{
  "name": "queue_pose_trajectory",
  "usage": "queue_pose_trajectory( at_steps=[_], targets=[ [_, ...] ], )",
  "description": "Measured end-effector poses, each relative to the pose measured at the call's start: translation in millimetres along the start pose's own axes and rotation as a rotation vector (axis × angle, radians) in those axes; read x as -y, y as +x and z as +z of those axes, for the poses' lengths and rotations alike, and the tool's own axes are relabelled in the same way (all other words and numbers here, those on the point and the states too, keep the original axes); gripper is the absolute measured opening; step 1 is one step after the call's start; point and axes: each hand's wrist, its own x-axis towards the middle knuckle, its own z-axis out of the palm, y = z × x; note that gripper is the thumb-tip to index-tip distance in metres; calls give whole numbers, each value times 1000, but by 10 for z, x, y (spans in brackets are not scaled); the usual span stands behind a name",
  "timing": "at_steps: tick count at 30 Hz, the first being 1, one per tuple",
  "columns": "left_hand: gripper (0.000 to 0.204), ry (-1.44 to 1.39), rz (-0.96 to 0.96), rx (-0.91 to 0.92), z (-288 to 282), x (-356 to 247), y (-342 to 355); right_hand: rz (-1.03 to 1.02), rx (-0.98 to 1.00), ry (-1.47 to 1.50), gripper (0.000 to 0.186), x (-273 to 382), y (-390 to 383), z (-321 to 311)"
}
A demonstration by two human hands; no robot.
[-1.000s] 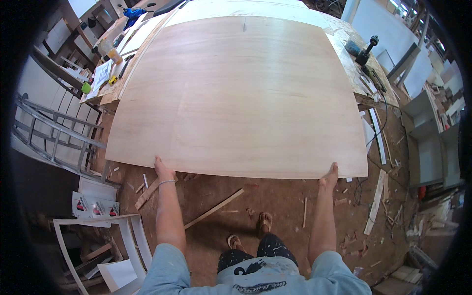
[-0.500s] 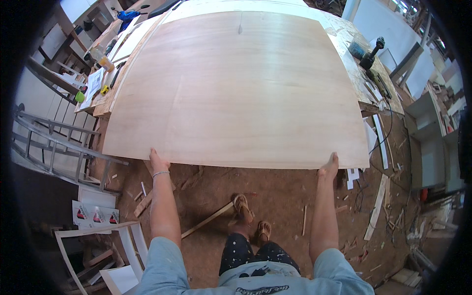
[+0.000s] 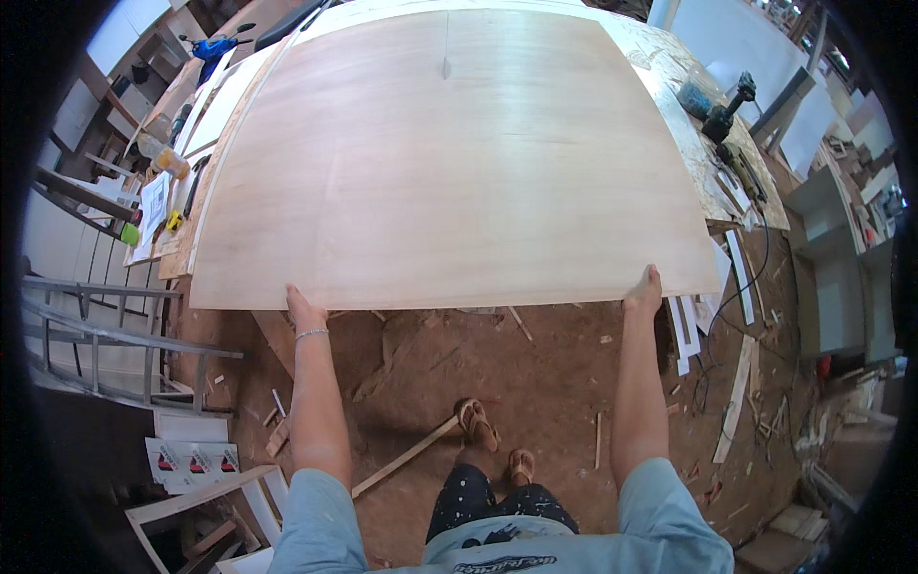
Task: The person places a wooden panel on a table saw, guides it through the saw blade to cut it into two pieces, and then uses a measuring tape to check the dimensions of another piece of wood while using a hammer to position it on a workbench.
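A large, pale plywood sheet (image 3: pixel 449 182) lies over the workbench, its near edge jutting out toward me. My left hand (image 3: pixel 305 309) grips that edge near its left end, fingers hidden beneath the board. Near the right end, my right hand (image 3: pixel 644 289) holds the same edge, its thumb on top and the other fingers out of sight underneath. Both arms are stretched forward. A small dark mark with a thin line shows near the sheet's far edge.
Right of the sheet, a black cordless power tool (image 3: pixel 730 109) and a clear tub (image 3: pixel 696 96) stand on the bench. At left are a bottle (image 3: pixel 164 156), a yellow tape measure (image 3: pixel 174 222) and a metal ladder (image 3: pixel 124 337). A wooden strip (image 3: pixel 406 457) lies by my feet.
The sheet's near edge and both hands sit slightly higher in view, the right side more so. My grip on the edge is the same. The view has shifted a little.
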Motion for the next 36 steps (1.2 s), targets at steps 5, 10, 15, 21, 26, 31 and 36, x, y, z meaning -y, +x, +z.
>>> queue_pose_trajectory(
  at_steps=[5,10,15,21,26,31,36],
  targets=[
    [64,-41,-6,-5,422,81,458,5,-93,-69,51,-153,423,433],
    [68,-20,8,-57,945,95,714,8,-23,-34,43,-277,1016,647],
    [71,-35,57,-57,1409,243,837,-63,-42,-45,47,-366,1375,828],
    [75,-63,131,-132,1521,110,1104,17,-121,-101,57,-519,1219,1546],
    [88,273,33,-698,2142,273,1014,35,-256,-153,64,-364,1573,1360],
    [84,541,99,-764,1887,154,1297,76,-548,-820,90,-544,1493,1653],
    [86,767,192,-838,2161,108,1070,32,-748,-1104,104,-387,1463,1699]
  ],
)
